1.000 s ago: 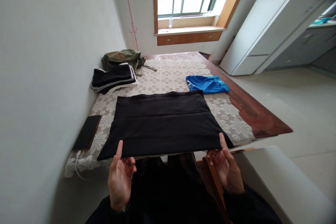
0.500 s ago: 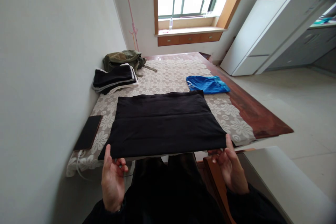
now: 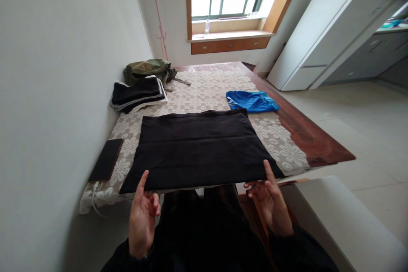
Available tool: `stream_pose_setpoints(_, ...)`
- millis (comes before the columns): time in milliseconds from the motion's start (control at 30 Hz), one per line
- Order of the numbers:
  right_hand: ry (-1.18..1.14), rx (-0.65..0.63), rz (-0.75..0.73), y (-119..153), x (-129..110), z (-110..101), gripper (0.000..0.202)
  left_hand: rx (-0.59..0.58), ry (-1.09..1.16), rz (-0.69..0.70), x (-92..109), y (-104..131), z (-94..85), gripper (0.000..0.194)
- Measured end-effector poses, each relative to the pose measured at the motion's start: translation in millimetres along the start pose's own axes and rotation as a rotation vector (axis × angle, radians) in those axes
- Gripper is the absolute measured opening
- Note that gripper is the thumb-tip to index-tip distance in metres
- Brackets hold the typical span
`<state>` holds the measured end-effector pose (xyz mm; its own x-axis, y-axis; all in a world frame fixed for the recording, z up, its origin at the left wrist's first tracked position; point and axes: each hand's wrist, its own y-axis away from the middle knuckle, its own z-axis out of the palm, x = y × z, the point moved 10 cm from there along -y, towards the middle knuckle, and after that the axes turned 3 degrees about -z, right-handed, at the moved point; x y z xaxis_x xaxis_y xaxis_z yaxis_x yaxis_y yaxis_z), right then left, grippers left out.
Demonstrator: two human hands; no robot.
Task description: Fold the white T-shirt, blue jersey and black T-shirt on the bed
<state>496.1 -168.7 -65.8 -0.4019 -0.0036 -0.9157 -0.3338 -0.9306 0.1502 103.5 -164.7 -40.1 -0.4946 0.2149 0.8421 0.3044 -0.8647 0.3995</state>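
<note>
A black folded cloth (image 3: 197, 148), a garment by its look, lies spread flat with its near edge along the table's front edge. My left hand (image 3: 143, 216) is at that edge near the left corner, palm turned up and inward. One digit stretches up over the cloth; the other fingers are loosely bent below the edge. Near the right corner, my right hand (image 3: 270, 206) takes a similar pose, one digit extended over the cloth and the rest apart and slightly curled. Neither hand shows fabric gathered in it.
On the patterned tablecloth (image 3: 210, 89) lie a folded blue garment (image 3: 251, 101), a stack of dark folded clothes (image 3: 138, 93), an olive backpack (image 3: 148, 70) and a black tablet-like device (image 3: 106, 160) with a white cable. A chair (image 3: 255, 212) stands at the front right.
Both my hands have shifted inward along the near edge, away from the cloth's corners. The black cloth stays spread out, its right corner now uncovered.
</note>
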Motion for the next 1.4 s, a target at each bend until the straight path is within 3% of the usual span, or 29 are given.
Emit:
stream_pose_setpoints(300,-0.013,-0.46,0.094,45,57,113,0.089,-0.397,0.0,-0.215,-65,31,92.0,0.078)
stream_pose_setpoints(467,-0.011,-0.521,0.157,45,68,148,0.097,-0.507,0.032,-0.294,-86,31,120.6,0.088)
stream_pose_setpoints(733,0.157,-0.508,0.18,30,73,156,0.096,-0.387,0.013,-0.288,-88,23,124.4,0.084)
stream_pose_setpoints(1067,0.076,-0.506,0.212,35,67,149,0.104,-0.364,0.054,-0.277,-85,23,113.4,0.093)
stream_pose_setpoints(1233,0.177,-0.431,0.158,27,59,127,0.099,-0.34,0.062,-0.212,-73,20,105.5,0.099)
stream_pose_setpoints(1400,0.2,-0.35,0.122,18,52,96,0.089,-0.261,0.034,-0.17,-62,15,84.8,0.103)
